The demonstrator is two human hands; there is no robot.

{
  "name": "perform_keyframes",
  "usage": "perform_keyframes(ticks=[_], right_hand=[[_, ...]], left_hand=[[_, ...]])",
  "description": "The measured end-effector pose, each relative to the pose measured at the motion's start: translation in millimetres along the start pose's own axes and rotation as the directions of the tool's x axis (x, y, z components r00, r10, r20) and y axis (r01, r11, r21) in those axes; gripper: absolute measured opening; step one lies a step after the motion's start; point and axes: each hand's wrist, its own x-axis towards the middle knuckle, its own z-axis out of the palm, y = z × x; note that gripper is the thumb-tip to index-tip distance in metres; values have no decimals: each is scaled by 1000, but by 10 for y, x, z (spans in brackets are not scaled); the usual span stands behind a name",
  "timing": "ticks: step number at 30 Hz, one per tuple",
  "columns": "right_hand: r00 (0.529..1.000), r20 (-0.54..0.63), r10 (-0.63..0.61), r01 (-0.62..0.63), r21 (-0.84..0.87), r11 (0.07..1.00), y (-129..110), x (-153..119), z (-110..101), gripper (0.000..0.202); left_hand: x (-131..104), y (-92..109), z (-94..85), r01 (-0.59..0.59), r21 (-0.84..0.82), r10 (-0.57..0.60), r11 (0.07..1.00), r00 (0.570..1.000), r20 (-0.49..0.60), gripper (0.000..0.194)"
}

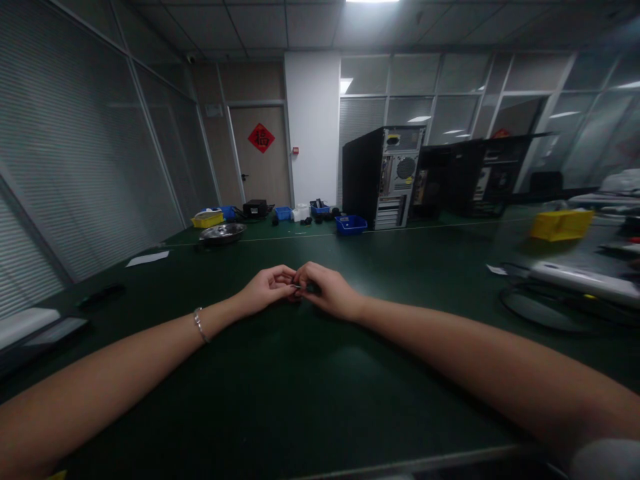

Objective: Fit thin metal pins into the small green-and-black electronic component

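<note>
Green tabletop (225, 413) lies beneath both forearms. On the left wrist, a silver-coloured bracelet (199, 324) presents a minor snag risk should it meet a loose edge. Ahead of it, the left hand (265, 289) is curled, fingertips against a small thin item (297, 287); whether it grips cannot be told. The right hand (327, 290) appears closed in a pinch on that same item, held between the two hands above the tabletop.

Principal hazard: a slip, caused by the item's small size and a fingertip-only hold. Dropped, it could be hard to find, being small against a dark surface in dim light. Uneven pressure from the two hands might bend or flick it away; its material cannot be determined. To the right, a loose cable (515, 310) could catch a sleeve or arm sweeping wide.

Markings, near to far: none legible on the item. Beyond the metal dish (223, 233), a black box (256, 209) bears a pale label, unreadable. Yellow stickers on the upright computer case (367, 177) are likewise unreadable. On the door, a red diamond sign (261, 137) carries the character 福. No brand name identified.
</note>
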Motion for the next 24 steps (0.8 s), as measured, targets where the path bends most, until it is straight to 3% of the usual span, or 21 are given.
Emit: perform_keyframes(ticks=[7, 12, 18, 24], right_hand=[[999, 31, -26, 26, -17, 1000, -33, 7, -10, 12], [998, -63, -3, 6, 44, 999, 8, 13, -17, 11], [983, -169, 73, -67, 41, 997, 78, 16, -17, 12], [968, -144, 208, -205, 35, 978, 154, 5, 22, 15]], left_hand=[[-12, 39, 34, -11, 28, 11, 1000, 1000, -12, 28], [-15, 19, 25, 12, 57, -10, 998, 999, -35, 32], [-11, -17, 11, 21, 58, -17, 998, 997, -70, 36], [-9, 35, 23, 7, 20, -5, 1000, 994, -110, 35]])
